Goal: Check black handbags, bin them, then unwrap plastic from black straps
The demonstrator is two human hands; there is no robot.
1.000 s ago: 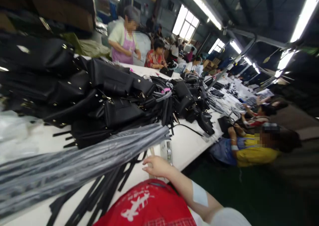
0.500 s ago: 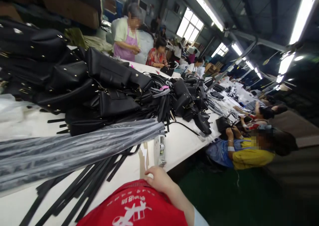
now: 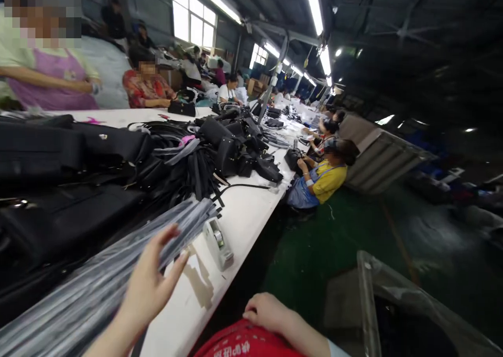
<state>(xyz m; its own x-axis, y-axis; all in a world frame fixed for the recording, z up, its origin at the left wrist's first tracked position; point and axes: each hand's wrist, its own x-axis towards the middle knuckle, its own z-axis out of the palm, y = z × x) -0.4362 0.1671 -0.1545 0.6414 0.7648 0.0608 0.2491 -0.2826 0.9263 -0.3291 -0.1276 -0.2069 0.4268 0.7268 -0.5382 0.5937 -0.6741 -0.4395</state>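
My left hand [image 3: 157, 276] reaches over the long bundle of grey, plastic-wrapped straps [image 3: 98, 278], its thumb and fingers apart and nothing between them. Whether it touches the wrap I cannot tell. Just right of its fingertips stands a white tape dispenser [image 3: 218, 244] on the white table [image 3: 243, 210]. Brown tape pieces [image 3: 199, 278] stick to the tabletop near the dispenser. My right hand [image 3: 269, 311] is low at my front against the red apron [image 3: 239, 341], its fingers curled inward; what they hold, if anything, is hidden.
Black bags [image 3: 78, 205] are heaped at left, with loose black straps [image 3: 200, 176] and smaller bags [image 3: 236, 147] beyond. Across the table are several people; a worker in yellow [image 3: 328, 181] sits along the right edge. A plastic-lined bin [image 3: 367, 294] stands at lower right.
The view has swung right and come closer to the table. My left hand has come into view over the wrapped straps. My right hand stays at the apron.
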